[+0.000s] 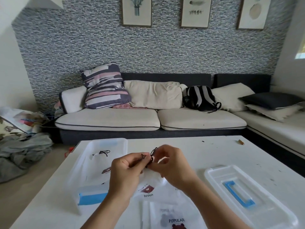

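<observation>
Over the white table [206,156] my left hand [125,172] and my right hand [171,164] meet, both pinching the dark drawstring [152,152] of a white pouch [151,187] printed with a brown bear and "broun". The pouch's top is hidden behind my fingers. Another white pouch with a dark cord [100,164] lies inside the clear plastic box [92,151] to the left. A third pouch marked "POPULAR" [171,217] lies flat at the table's near edge.
The box's clear lid [247,194] with a blue handle lies on the right of the table. A small brown stick [241,142] rests at the far right edge. A sofa [148,119] with cushions and a backpack [200,98] stands behind; clothes [21,151] lie heaped on the floor at left.
</observation>
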The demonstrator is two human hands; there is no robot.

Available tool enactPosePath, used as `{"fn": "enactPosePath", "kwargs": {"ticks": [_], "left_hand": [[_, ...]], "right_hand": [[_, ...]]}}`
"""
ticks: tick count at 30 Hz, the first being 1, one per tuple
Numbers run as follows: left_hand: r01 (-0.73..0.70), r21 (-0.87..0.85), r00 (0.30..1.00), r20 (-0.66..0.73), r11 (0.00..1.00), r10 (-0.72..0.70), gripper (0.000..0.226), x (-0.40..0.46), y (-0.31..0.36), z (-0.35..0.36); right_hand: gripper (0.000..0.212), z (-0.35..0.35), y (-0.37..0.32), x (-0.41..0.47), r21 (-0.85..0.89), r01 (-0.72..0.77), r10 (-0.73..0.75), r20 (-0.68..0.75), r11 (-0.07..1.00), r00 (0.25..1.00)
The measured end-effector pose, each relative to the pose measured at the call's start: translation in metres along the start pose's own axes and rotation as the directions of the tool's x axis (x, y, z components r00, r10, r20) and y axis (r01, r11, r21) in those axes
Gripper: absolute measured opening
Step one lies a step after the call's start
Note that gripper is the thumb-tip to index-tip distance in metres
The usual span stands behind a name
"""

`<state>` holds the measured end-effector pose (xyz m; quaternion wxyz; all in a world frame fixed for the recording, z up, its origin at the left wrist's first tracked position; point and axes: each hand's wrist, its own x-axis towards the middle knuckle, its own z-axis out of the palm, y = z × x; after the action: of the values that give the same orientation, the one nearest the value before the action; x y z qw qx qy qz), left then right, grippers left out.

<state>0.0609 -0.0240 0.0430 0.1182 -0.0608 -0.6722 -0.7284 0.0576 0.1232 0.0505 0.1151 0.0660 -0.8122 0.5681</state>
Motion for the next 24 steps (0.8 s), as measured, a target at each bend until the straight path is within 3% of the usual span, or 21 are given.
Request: {"fn": "enactPosePath", "kwargs": {"ticks": [5, 10, 12, 14, 17, 21, 24], "left_hand": [[-0.146, 0.133, 0.982, 0.136, 0.980, 0.128, 0.019, 0.000, -0.002, -0.008], [-0.239, 0.225, 0.968, 0.131, 0.945, 0.214, 0.027, 0.000, -0.004, -0.008], [-0.236, 0.207, 0.969, 0.124, 0.949, 0.213, 0.023, 0.001, -0.004, -0.008], [-0.198, 0.137, 0.977, 0.108, 0.971, 0.184, 0.023, 0.002, 0.001, -0.007], [-0.110, -0.020, 0.991, 0.069, 0.994, 0.111, 0.014, 0.001, 0.007, -0.004], [0.007, -0.177, 0.994, 0.112, 0.984, 0.013, 0.012, -0.004, 0.013, -0.008], [0.045, -0.223, 0.993, 0.113, 0.974, -0.021, 0.011, 0.000, 0.014, -0.014]], "right_hand": [[0.017, 0.002, 0.006, -0.004, -0.036, 0.039, -0.031, 0.202, 0.999, 0.979], [0.014, 0.010, 0.012, -0.005, -0.093, 0.096, -0.090, 0.073, 0.991, 0.993], [0.008, 0.012, 0.009, -0.005, 0.035, 0.039, -0.041, 0.068, 0.999, 0.997], [0.009, 0.013, 0.007, -0.005, 0.232, -0.064, 0.029, 0.153, 0.971, 0.988], [0.041, 0.006, 0.006, -0.004, 0.489, -0.295, 0.105, 0.379, 0.821, 0.919], [0.039, -0.003, 0.005, -0.008, 0.592, -0.431, 0.034, 0.562, 0.681, 0.826], [0.045, -0.007, 0.005, -0.006, 0.631, -0.417, 0.015, 0.540, 0.654, 0.841]]}}
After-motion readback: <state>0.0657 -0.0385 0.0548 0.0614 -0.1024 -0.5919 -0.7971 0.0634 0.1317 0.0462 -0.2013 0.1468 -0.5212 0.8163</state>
